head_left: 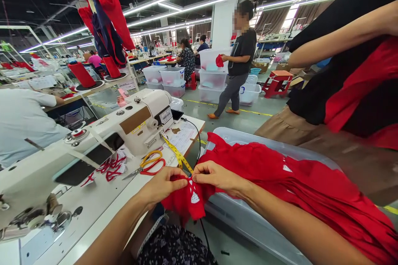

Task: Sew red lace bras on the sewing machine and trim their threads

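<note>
A red garment piece (pixel 177 201) with a small white patch hangs from both hands between the sewing table and the bin. My left hand (pixel 166 182) pinches its upper edge on one side of the patch. Close beside it, my right hand (pixel 209 176) pinches the same edge from the other side, thumb on top. Behind the fingers a yellow tape measure (pixel 180 156) hangs over the table edge. Scissors (pixel 153 163) with yellow and red handles lie on the table, left of my left hand.
A white sewing machine (pixel 137 126) fills the left, with red-and-white scraps (pixel 115 165) beneath its arm. On the right, a clear plastic bin (pixel 236 215) holds piled red garments (pixel 280 174). One person (pixel 239 58) stands beyond it; another, with a bare forearm (pixel 342 33), is close at right.
</note>
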The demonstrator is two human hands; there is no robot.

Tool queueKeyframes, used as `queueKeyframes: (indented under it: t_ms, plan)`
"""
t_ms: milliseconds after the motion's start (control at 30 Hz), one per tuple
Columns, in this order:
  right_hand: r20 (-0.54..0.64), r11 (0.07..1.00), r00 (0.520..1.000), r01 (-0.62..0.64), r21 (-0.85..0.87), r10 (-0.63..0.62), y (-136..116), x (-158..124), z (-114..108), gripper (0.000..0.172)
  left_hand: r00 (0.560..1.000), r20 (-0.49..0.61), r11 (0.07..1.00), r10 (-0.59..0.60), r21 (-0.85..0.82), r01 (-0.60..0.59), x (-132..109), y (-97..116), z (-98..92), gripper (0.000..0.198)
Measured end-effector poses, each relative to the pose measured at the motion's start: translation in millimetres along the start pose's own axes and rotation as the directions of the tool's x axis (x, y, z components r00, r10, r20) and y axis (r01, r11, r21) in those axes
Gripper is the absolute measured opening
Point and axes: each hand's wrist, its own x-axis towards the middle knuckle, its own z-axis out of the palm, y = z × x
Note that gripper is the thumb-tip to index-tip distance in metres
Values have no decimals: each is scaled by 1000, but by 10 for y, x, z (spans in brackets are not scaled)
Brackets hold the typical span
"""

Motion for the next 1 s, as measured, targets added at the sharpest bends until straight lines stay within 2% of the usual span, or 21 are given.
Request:
queueKeyframes:
  t_ms: [100,267,467,633,900,1000]
  plan:
    - [19,1000,1000,13,25,-13,0,-22,-28,38,1000,-26,998,3,61,-1,3,-7,19,33]
    - [30,999,999,34,1,-34,18,-57,-47,40,995,-64,985,76,160,-65,35,-72,53,27]
    - [-41,997,998,54,-63,-57,76,-49,-52,32,993,-46,984,110,146,-103,100,-81,60,32]
    - [-69,996,995,71,-51,-74,116,-58,-105,35,995,-3,989,103,108,-102,202,-38,72,33]
    - [61,993,996,77,-90,-71,129,-167,-291,42,995,7,979,103,174,-103,251,-47,167,30]
    - [20,983,994,108,-148,-107,155,-171,-319,33,995,6,976,100,191,-99,273,-66,192,30]
